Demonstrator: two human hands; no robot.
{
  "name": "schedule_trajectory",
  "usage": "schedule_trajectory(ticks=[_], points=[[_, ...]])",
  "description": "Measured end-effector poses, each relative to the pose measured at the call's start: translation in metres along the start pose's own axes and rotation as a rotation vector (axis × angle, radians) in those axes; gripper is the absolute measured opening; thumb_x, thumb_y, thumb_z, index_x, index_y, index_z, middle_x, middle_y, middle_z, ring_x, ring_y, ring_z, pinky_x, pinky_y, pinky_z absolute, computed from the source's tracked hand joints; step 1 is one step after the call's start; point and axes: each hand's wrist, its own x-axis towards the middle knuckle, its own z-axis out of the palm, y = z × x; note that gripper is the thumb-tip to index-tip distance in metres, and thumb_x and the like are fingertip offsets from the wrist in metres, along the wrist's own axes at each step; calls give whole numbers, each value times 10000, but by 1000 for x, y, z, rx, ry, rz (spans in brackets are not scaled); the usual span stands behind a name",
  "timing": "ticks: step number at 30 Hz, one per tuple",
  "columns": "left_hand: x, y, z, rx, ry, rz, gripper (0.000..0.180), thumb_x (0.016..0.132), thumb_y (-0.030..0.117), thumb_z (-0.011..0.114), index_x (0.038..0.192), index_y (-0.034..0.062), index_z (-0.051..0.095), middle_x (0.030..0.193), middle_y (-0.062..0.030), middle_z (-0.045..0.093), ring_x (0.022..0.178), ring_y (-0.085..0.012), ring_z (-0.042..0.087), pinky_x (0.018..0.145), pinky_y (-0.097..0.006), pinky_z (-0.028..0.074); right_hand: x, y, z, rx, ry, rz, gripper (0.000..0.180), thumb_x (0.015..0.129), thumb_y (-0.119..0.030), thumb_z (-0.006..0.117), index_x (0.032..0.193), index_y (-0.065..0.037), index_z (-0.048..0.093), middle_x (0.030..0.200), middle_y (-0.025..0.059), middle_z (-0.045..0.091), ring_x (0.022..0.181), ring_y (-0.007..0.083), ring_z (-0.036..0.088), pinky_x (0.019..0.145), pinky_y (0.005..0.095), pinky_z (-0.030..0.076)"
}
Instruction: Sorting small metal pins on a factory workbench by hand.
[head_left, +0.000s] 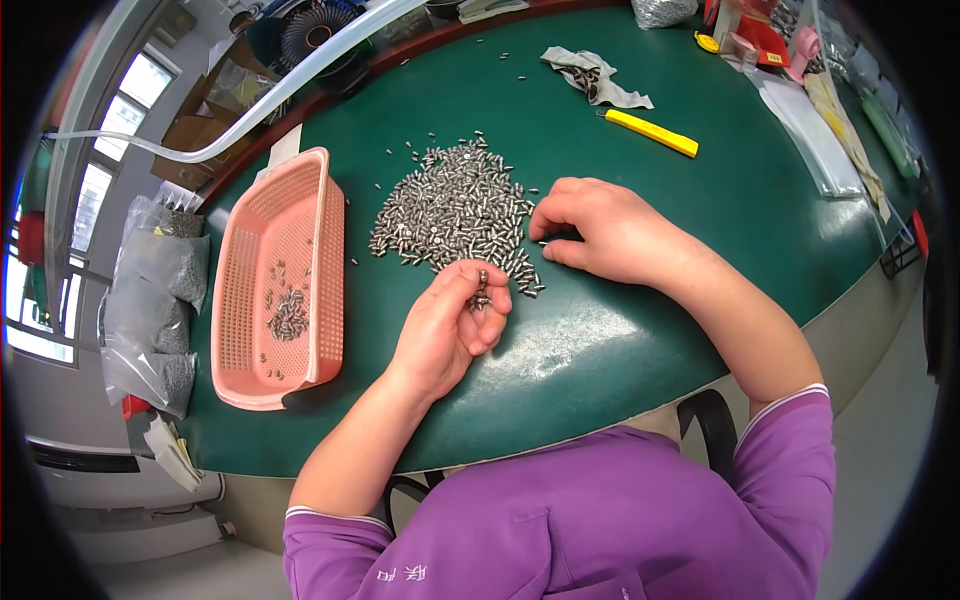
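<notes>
A heap of small, shiny, cylinder-shaped metal parts lies spread on the green table in front of me. My left hand is at the heap's near edge, palm turned up and fingers curled round several of these parts. At the heap's right edge, my right hand reaches in with thumb and forefinger bent toward each other. One small metal part shows at those fingertips. To the left stands a pink perforated plastic basket with a small cluster of similar parts on its bottom.
Clear bags of small parts line the table's left edge. A yellow utility knife and a crumpled white wrapper with dark bits lie beyond my right hand. Plastic sheets are at the far right. A white hose arches across the upper left.
</notes>
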Motion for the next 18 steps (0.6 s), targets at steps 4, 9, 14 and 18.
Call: schedule_trajectory(ticks=[4,9,14,18], points=[[0,0,1,-16,1,12,269,999,235,347,1031,23,508,847,-97,531,542,-118,408,451,-217,316,0,2,7,-33,14,-21,126,764,-105,665,884,-81,634,901,78,587,917,258,572,779,368,475],[0,0,0,39,5,0,244,990,221,394,1053,17,512,855,-92,532,545,-113,408,449,-211,316,1,4,7,-31,33,-41,114,762,-97,660,872,-80,631,886,76,591,908,268,574,765,374,475],[0,-1,0,47,-8,9,192,973,187,447,1050,24,513,858,-79,535,551,-92,406,445,-192,309,0,3,9,-59,106,-142,110,769,-107,665,865,-70,627,861,76,582,852,265,573,735,371,477],[0,-2,1,63,-22,-17,145,954,157,505,1037,39,521,833,-44,558,568,-63,447,460,-170,336,4,-16,5,223,73,-279,109,785,-137,682,864,-78,637,839,61,570,825,251,559,723,348,461]])
